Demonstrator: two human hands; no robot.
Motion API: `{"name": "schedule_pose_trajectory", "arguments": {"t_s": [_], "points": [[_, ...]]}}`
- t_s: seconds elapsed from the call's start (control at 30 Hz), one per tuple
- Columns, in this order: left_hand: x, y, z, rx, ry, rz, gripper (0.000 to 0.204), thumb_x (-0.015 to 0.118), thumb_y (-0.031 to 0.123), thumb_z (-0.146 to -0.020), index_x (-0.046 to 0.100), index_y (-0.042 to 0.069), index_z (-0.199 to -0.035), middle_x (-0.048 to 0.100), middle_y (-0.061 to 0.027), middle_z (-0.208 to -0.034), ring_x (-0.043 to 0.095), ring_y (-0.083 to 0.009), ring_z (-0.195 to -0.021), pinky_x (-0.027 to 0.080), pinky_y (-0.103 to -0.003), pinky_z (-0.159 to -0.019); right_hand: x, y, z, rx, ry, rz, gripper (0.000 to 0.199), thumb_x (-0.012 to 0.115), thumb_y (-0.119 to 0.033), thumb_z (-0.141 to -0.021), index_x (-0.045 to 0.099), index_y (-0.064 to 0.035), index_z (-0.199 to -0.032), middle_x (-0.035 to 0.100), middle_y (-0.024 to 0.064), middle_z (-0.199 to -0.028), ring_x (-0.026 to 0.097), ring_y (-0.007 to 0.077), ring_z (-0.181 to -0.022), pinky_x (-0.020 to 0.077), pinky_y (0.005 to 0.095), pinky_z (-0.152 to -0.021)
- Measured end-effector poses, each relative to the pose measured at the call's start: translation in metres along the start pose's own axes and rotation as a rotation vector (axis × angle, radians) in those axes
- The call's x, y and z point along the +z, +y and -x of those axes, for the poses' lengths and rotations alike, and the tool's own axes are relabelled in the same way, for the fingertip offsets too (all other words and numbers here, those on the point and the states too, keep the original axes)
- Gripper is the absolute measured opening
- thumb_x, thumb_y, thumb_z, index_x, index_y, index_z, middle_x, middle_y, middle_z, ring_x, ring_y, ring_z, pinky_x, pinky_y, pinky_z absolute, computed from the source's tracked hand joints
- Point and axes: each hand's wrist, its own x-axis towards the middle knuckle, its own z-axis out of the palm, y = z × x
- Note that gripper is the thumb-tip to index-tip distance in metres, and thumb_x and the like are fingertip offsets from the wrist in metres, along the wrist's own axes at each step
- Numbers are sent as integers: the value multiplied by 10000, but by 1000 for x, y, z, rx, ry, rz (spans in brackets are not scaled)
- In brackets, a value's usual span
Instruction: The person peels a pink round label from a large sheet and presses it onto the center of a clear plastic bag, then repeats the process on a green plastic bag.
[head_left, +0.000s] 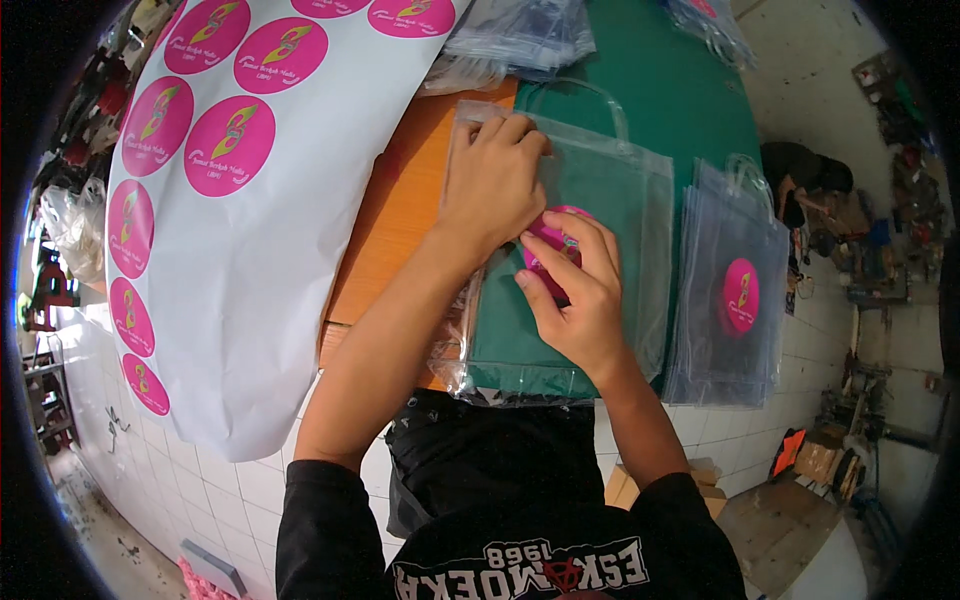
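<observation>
A clear plastic bag [625, 290] with a looped handle lies flat in front of me. On it is a round pink sticker [569, 243], partly covered by my fingers. My right hand [580, 290] is closed over the sticker, thumb and fingertips at its left side. Curled into a loose fist, my left hand [497, 180] rests on the upper left part of the bag. Its fingertips are tucked under, so anything in them is hidden. The two hands nearly meet at the sticker's upper left edge.
A large white sheet [270, 270] of round pink stickers hangs over the table's left side. Finished-looking clear bags [725, 300] with a pink sticker are stacked at right. More clear bags [520, 35] lie at the far edge. The tabletop is green [670, 90] and orange wood [385, 240].
</observation>
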Motion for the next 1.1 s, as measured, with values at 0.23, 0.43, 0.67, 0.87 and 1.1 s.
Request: {"name": "schedule_pose_trajectory", "arguments": {"t_s": [0.23, 0.43, 0.67, 0.87, 1.1], "points": [[1, 2, -1, -9, -8, -26, 297, 608, 29, -776, 752, 81, -1030, 685, -83, -1126, 615, -313, -1142, 412, -505, -1038, -1, 0, 0, -31, 9, 59, 368, 802, -157, -798, 745, -14, -1132, 617, 174, -1349, 560, 398, -1256, 423, 521, -1089], [-1, 1, 1, -7, -4, -41, 285, 613, 33, -781, 756, 83, -1023, 684, -87, -1122, 615, -317, -1136, 411, -501, -1041, 0, -3, 2, -60, -33, 111, 440, 810, -177, -796, 723, -3, -1191, 615, 146, -1365, 556, 380, -1273, 407, 522, -1109], [1, 0, 0, -19, 17, -48, 278, 608, 26, -773, 756, 84, -1001, 684, -100, -1104, 617, -320, -1124, 416, -500, -1016, -3, -6, -2, -34, -35, 64, 403, 810, -128, -811, 736, 20, -1178, 650, 162, -1283, 592, 379, -1217, 444, 476, -1057], [4, 0, 0, -19, 24, -48, 282, 608, 18, -757, 752, 88, -990, 685, -99, -1093, 617, -318, -1121, 417, -499, -1011, 1, 8, 5, 76, 121, -28, 259, 792, -19, -799, 734, -51, -1049, 648, 75, -953, 626, 307, -901, 487, 442, -835], [5, -5, 0, 35, 28, -33, 269, 626, 34, -769, 751, 99, -999, 691, -76, -1110, 615, -301, -1154, 410, -485, -1022, -9, 24, 7, 181, 64, -68, 361, 673, -124, -963, 685, -30, -1311, 713, 172, -1230, 671, 362, -1143, 486, 490, -1052]]}}
